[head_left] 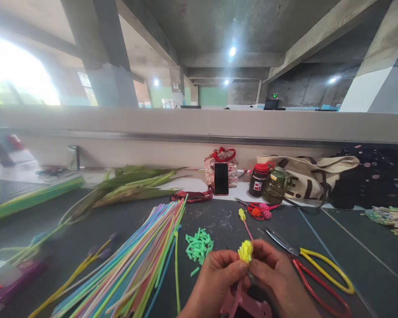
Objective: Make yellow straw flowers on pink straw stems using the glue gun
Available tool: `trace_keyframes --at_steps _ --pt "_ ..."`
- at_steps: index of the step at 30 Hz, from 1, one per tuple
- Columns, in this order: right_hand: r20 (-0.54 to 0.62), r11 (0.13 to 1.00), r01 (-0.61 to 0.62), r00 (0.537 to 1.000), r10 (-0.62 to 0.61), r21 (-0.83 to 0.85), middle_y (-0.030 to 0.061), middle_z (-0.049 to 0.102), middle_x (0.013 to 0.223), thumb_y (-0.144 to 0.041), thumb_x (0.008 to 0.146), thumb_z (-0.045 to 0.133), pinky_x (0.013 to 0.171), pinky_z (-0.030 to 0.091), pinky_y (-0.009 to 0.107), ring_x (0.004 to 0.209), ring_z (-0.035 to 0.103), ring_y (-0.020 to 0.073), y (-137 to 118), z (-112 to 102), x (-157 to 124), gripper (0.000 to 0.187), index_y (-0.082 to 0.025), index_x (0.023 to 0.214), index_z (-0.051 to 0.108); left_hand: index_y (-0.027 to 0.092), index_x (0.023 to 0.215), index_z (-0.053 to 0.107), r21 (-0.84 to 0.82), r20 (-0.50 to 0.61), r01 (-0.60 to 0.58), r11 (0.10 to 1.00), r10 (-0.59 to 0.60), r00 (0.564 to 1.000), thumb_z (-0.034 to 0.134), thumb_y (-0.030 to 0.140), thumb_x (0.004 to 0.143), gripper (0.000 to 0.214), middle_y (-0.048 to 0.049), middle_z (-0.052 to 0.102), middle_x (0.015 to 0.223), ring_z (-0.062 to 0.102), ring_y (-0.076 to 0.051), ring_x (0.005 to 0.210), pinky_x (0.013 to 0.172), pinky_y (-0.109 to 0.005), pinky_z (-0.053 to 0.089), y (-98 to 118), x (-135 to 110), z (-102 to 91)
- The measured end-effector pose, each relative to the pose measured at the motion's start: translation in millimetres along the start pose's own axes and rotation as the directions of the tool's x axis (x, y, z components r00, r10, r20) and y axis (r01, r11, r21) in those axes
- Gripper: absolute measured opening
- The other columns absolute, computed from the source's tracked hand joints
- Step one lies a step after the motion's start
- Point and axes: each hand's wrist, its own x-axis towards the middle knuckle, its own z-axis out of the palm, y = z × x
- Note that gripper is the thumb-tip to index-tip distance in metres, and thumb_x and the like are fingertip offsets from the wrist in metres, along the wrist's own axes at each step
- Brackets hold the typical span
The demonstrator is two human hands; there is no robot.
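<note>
Just right of the green heap (199, 244), the left hand (219, 271) pinches a yellow cluster (245, 251) between thumb and forefinger. The right hand (273, 269) pinches its other side, fingertips closed in. Farther right of the heap lie scissors (294, 251); left, pastel stems (129, 265).

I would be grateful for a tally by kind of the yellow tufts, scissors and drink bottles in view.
Yellow tufts: 2 (held tuft, farther tuft)
Scissors: 2 (nearer shears, farther scissors)
Drink bottles: 2 (red-lidded bottle, green bottle)
Total: 6
</note>
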Motion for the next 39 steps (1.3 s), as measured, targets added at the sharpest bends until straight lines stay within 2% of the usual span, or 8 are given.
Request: trace_keyframes --at_steps 9,14,17,21,24,27,34,39 --pt "0.001 0.999 -0.009 1.0 0.009 0.042 -0.0014 0.066 0.074 -0.028 0.072 0.07 0.06 0.047 0.022 0.068 0.062 0.0144 0 2 0 0.018 -0.022 0.088 0.065 0.014 0.055 0.055 0.038 -0.08 -0.075 0.996 0.078 0.994 0.07 0.038 0.062 0.029 0.0006 0.058 0.046 0.04 -0.005 0.037 0.041 -0.018 0.025 7 -7 4.3" --pt "-0.13 0.988 0.128 0.982 -0.138 -0.081 -0.0012 0.064 0.074 -0.031 0.07 0.07 0.057 0.048 0.024 0.063 0.061 0.0154 -3 6 -5 0.018 -0.021 0.083 0.063 0.014 0.055 0.054 0.092 -0.105 -0.091 0.992 0.101 0.989 0.071 0.041 0.061 0.032 0.0027 0.054 0.046 0.037 -0.005 0.038 0.041 -0.018 0.025 8 -7 3.9" --pt "-0.191 0.899 0.272 0.917 -0.35 -0.343 0.0003 0.064 0.078 -0.031 0.073 0.066 0.059 0.048 0.023 0.071 0.061 0.0172 -3 5 -7 0.014 -0.024 0.085 0.064 0.014 0.054 0.054 0.155 -0.14 -0.104 0.982 0.126 0.982 0.071 0.044 0.06 0.035 0.0036 0.052 0.045 0.035 -0.005 0.038 0.041 -0.018 0.024 7 -5 3.2" --pt "-0.031 0.699 0.403 0.854 -0.519 -0.59 0.0011 0.064 0.082 -0.027 0.08 0.059 0.065 0.047 0.023 0.077 0.061 0.0179 -6 2 -6 0.006 -0.026 0.083 0.064 0.014 0.055 0.056 0.2 -0.146 -0.096 0.975 0.127 0.981 0.07 0.043 0.061 0.033 0.0038 0.052 0.045 0.034 -0.005 0.039 0.041 -0.018 0.024 8 -6 4.8" --pt "0.049 0.626 0.434 0.844 -0.534 -0.648 -0.0001 0.063 0.081 -0.024 0.082 0.058 0.068 0.048 0.023 0.077 0.062 0.0171 -8 0 -4 0.004 -0.027 0.082 0.061 0.013 0.056 0.057 0.214 -0.155 -0.095 0.972 0.129 0.979 0.071 0.041 0.06 0.031 0.0039 0.051 0.045 0.036 -0.005 0.041 0.042 -0.018 0.026 12 -9 8.1" --pt "0.064 0.604 0.437 0.841 -0.538 -0.667 -0.0007 0.061 0.079 -0.024 0.082 0.057 0.068 0.048 0.024 0.076 0.062 0.0168 -8 -1 -4 0.004 -0.026 0.08 0.059 0.014 0.056 0.057 0.201 -0.147 -0.087 0.976 0.118 0.982 0.071 0.043 0.059 0.033 0.0037 0.051 0.045 0.036 -0.005 0.041 0.042 -0.018 0.026 13 -9 9.2" --pt "0.05 0.62 0.419 0.852 -0.521 -0.664 -0.0011 0.058 0.075 -0.023 0.082 0.056 0.064 0.046 0.024 0.071 0.059 0.0161 -4 0 -4 0.006 -0.024 0.076 0.056 0.015 0.052 0.054 0.209 -0.14 -0.066 0.976 0.097 0.985 0.071 0.054 0.05 0.043 0.0041 0.05 0.039 0.033 -0.004 0.033 0.037 -0.02 0.02 -3 5 -1.8" --pt "0.046 0.618 0.395 0.864 -0.501 -0.68 -0.0011 0.059 0.073 -0.023 0.081 0.055 0.063 0.045 0.024 0.069 0.058 0.0163 -4 -2 -3 0.008 -0.024 0.073 0.056 0.015 0.051 0.051 0.157 -0.094 -0.065 0.985 0.08 0.992 0.072 0.045 0.057 0.037 0.0036 0.05 0.039 0.035 -0.004 0.033 0.039 -0.019 0.021 -1 1 -1.2"
